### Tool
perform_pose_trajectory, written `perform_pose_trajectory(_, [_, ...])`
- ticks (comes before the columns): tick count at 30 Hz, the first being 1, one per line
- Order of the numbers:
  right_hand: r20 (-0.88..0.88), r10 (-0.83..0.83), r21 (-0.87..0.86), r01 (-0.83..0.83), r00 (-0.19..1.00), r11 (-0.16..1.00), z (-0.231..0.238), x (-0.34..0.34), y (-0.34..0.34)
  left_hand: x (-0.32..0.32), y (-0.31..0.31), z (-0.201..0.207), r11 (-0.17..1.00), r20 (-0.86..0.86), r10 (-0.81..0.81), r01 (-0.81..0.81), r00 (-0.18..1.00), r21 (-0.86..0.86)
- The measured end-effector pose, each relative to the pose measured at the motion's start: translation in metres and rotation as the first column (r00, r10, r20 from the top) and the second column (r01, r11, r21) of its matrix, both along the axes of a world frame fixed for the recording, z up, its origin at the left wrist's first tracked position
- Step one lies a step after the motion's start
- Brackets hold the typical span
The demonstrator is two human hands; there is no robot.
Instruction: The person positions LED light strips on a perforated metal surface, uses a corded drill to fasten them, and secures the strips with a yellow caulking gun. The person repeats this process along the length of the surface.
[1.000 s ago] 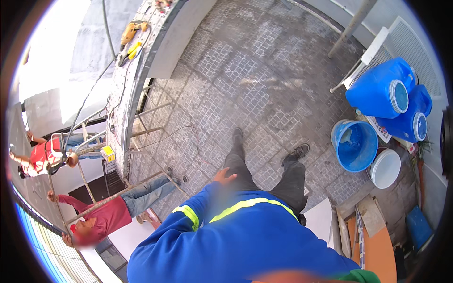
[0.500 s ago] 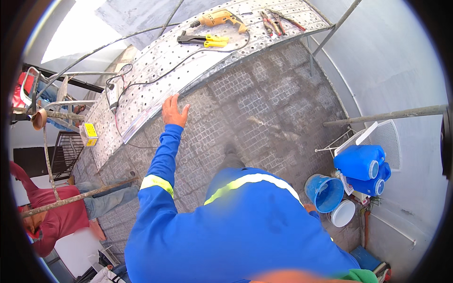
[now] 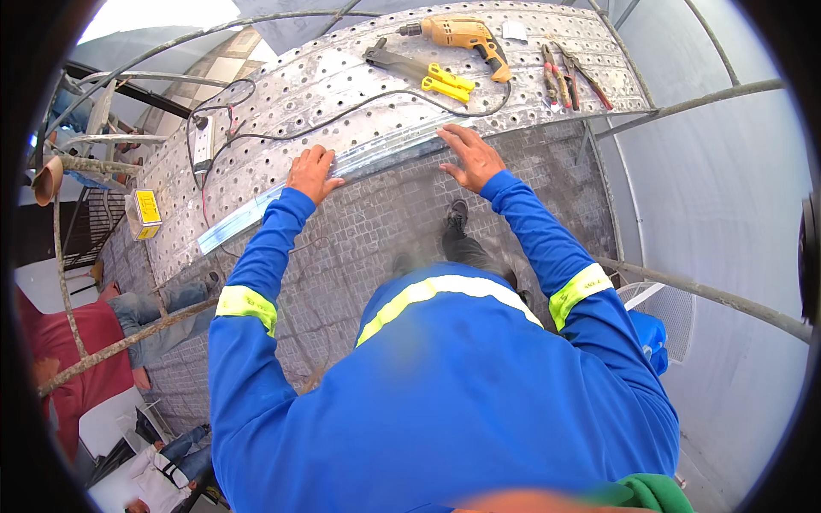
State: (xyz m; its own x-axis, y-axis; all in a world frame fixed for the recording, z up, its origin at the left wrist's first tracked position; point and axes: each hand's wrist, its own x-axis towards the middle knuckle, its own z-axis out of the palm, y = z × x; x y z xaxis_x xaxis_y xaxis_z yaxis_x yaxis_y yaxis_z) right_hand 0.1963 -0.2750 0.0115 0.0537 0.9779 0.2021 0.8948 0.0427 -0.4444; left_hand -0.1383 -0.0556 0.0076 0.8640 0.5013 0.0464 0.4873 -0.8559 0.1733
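My left hand (image 3: 313,174) lies at the front edge of the perforated metal platform (image 3: 282,94), its fingers stretched over a long shiny metal profile (image 3: 376,154) and its thumb apart. Near the profile's right end, my right hand (image 3: 475,161) has slightly bent fingers and a spread thumb, with nothing visible in it. Whether its fingertips touch the profile I cannot tell. Beyond the hands lie a yellow corded drill (image 3: 462,36) and a hand riveter (image 3: 419,72) with yellow handles. Pliers (image 3: 556,79) with red grips rest farther right.
A white power strip (image 3: 203,144) and black cable lie on the platform's left, beside a yellow box (image 3: 144,214). Scaffold tubes (image 3: 710,295) cross at both sides. A person in red (image 3: 81,363) is at the left. A blue container (image 3: 650,340) shows behind my right arm.
My right hand has come up from beside my body to the platform's edge. My left hand has moved onto the metal profile. The view has shifted, bringing the platform closer.
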Motion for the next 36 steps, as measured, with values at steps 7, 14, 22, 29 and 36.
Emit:
perform_pose_trajectory(7, [0.367,0.18,-0.107,-0.151,0.913,0.983,-0.003,0.067,0.064,-0.014,-0.003,-0.006,0.981,0.133,0.182,-0.171,0.974,-0.089])
perform_pose_trajectory(14, [0.205,0.366,-0.096,-0.354,0.908,0.93,0.001,0.033,0.1,-0.014,-0.007,-0.004,0.974,0.171,0.22,-0.209,0.96,-0.084])
perform_pose_trajectory(22, [0.381,0.26,-0.157,-0.215,0.887,0.964,0.008,0.08,0.095,-0.022,-0.007,0.001,0.985,-0.049,0.175,-0.175,0.983,0.008])
perform_pose_trajectory(29, [0.196,0.355,-0.097,-0.342,0.914,0.935,0.046,0.023,0.088,-0.009,-0.008,0.001,0.999,0.069,0.037,-0.039,0.997,0.015])
perform_pose_trajectory(36, [0.243,0.436,-0.209,-0.392,0.867,0.896,-0.006,-0.017,0.122,0.013,-0.009,0.002,1.0,0.055,-0.016,0.018,0.998,-0.023])
